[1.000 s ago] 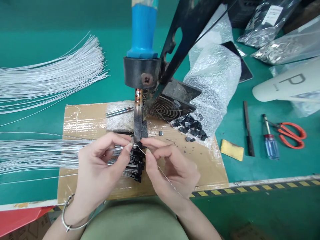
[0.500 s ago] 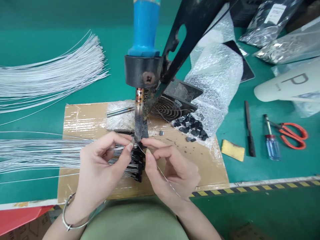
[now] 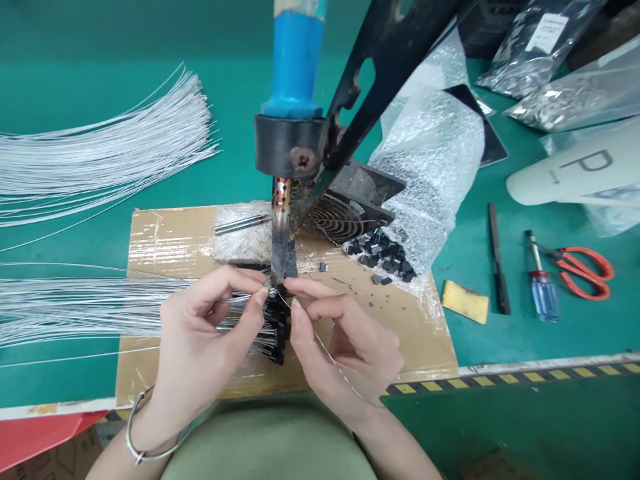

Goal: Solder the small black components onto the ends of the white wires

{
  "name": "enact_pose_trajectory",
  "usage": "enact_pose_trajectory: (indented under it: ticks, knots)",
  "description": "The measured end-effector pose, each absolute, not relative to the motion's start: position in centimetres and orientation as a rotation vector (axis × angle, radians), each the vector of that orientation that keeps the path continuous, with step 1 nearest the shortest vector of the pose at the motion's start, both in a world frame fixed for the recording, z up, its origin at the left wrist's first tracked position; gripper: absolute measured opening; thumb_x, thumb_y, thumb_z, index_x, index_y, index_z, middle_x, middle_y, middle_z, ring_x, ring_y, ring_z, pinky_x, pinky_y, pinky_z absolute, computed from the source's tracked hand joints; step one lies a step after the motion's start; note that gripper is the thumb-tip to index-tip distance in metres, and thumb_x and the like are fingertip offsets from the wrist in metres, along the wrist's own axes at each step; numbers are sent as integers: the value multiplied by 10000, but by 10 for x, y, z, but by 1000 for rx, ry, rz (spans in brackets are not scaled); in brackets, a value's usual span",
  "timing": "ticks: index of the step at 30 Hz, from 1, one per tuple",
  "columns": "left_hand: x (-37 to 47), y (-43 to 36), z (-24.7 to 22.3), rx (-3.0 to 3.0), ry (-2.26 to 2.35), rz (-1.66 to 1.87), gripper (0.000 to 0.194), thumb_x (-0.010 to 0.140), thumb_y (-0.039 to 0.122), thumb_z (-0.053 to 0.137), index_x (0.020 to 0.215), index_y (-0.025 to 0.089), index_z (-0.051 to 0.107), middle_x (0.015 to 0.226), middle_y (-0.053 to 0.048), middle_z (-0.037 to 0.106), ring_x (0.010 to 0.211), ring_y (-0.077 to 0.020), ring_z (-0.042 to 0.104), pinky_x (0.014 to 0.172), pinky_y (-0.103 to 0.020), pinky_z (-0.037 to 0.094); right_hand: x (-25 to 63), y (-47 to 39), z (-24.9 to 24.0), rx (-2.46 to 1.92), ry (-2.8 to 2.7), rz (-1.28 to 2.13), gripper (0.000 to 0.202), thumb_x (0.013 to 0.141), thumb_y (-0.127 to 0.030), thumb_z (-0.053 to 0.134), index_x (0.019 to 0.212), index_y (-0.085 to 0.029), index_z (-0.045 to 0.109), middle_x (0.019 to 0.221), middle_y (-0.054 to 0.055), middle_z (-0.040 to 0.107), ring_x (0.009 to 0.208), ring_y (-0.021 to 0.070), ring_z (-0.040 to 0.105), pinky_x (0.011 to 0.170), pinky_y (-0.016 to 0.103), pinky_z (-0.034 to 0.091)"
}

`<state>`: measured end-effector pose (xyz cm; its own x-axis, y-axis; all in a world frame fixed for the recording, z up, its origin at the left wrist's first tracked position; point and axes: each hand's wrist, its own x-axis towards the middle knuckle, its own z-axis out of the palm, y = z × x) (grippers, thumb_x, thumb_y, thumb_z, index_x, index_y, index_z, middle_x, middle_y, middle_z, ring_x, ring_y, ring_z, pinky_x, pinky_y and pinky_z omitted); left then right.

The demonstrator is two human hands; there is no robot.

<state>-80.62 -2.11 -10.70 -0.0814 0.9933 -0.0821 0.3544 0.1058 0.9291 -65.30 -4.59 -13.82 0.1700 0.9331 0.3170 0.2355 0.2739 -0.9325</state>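
Note:
A soldering iron (image 3: 280, 233) with a blue handle points straight down in a black stand, its tip between my fingertips. My left hand (image 3: 215, 333) pinches the end of a thin wire close under the tip; the exact end is hidden by the fingers. In my right hand (image 3: 345, 333) a thin strand of solder wire (image 3: 327, 352) is held between thumb and fingers, its upper end reaching the tip. Below the fingertips lies a bundle of grey wires (image 3: 135, 307), their right ends fitted with small black connectors (image 3: 277, 333).
Cardboard (image 3: 415, 333) covers the work spot. A fan (image 3: 345, 217) stands behind the iron, beside a heap of black connector pieces (image 3: 383, 253) on bubble wrap (image 3: 430, 147). White wires (image 3: 110, 147) lie at left. At right are a yellow sponge (image 3: 465, 302), a screwdriver (image 3: 543, 287) and scissors (image 3: 585, 272).
The view has shifted very slightly. Both hands keep the same pinch at the iron's tip, with almost no movement.

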Motion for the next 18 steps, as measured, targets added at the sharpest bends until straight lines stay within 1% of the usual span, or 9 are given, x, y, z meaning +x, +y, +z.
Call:
enact_pose_trajectory:
  ticks: [4, 7, 11, 15, 18]
  knots:
    - [-806, -20, -107, 1369, 1575, 981, 109, 880, 178, 772, 814, 265, 768, 905, 42, 808, 835, -132, 727, 598, -184, 496, -652, -46, -139, -1222, -1339, 728, 202, 920, -9, 710, 896, -201, 653, 1110, 61, 847, 1004, 154, 825, 909, 242, 646]
    - [-805, -19, -108, 1380, 1581, 960, 113, 883, 175, 763, 813, 263, 767, 903, 41, 808, 816, -127, 717, 571, -186, 471, -652, -46, -140, -1242, -1343, 733, 207, 919, -16, 722, 897, -208, 650, 1132, 40, 847, 984, 134, 823, 906, 221, 639]
    - [-806, -21, -108, 1370, 1566, 967, 126, 892, 176, 770, 827, 283, 770, 915, 59, 807, 850, -119, 728, 624, -175, 500, -651, -47, -139, -1245, -1336, 749, 207, 913, -20, 737, 898, -211, 656, 1138, 25, 846, 986, 131, 821, 906, 219, 638]
    - [-808, -23, -108, 1371, 1572, 974, 140, 890, 166, 777, 826, 290, 765, 918, 73, 803, 845, -108, 730, 710, -173, 543, -652, -46, -138, -1226, -1338, 749, 200, 913, -11, 730, 901, -200, 665, 1124, 50, 845, 1003, 152, 826, 897, 230, 645]
    - [-808, -24, -108, 1375, 1579, 981, 145, 887, 158, 772, 825, 289, 759, 931, 73, 803, 869, -112, 736, 716, -171, 547, -652, -46, -138, -1211, -1337, 716, 199, 912, -3, 722, 891, -194, 671, 1080, 65, 847, 993, 166, 832, 890, 240, 652]
